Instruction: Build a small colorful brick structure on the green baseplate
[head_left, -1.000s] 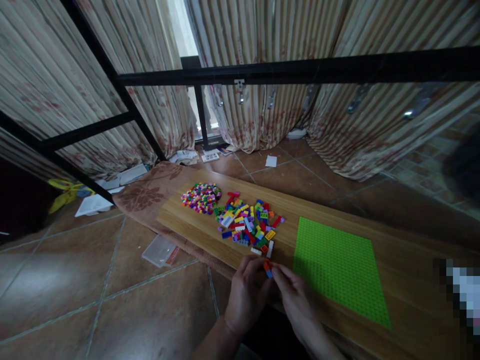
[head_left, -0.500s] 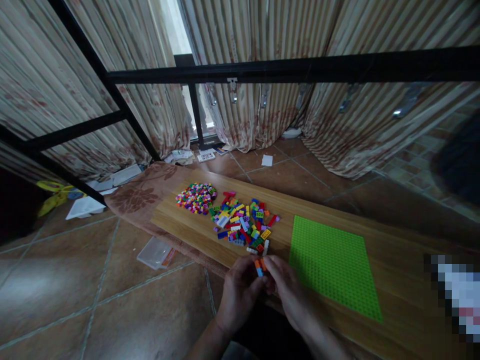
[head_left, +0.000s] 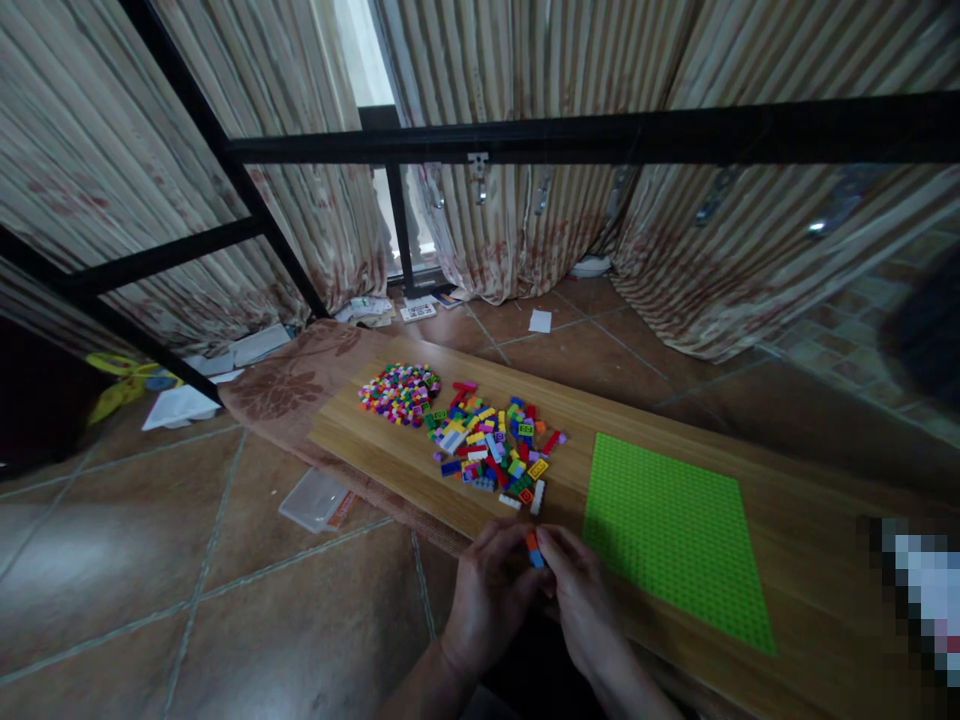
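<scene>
Head view: held toward 5 o'clock of the scene, low and close to the wearer, one small block (head_left: 534,550). Coloured orange at one end and blue at the other; too small to tell whether made up of two bricks or more. Long axis running from about 11 to 5 o'clock, orange end pointing to 11, blue end to 5, back toward the wearer. Gripped from 9 o'clock by the left hand (head_left: 484,595) and from 3 o'clock by the right hand (head_left: 583,595): fingers of both closed in and pinching the block, some of the left fingertips partly hidden.

Counted on the worktop (head_left: 397,460): two heaps and one plate. At 11 o'clock from the block, one big heap (head_left: 495,445) of mixed bricks, too jumbled to count; at its near edge, two white bricks (head_left: 538,497), one at 12 o'clock from the block, one at 11. Farther off, between 10 and 11, one small heap (head_left: 397,393) of finer pieces, also past counting. At 3 o'clock, near the right hand, one flat green plate (head_left: 675,540).

Spread under the worktop at 10 o'clock, one cloth (head_left: 292,385). On the tiled floor (head_left: 262,610), one clear box (head_left: 315,498) at 9 o'clock and one paper (head_left: 540,321) at 12, well apart from the block.
</scene>
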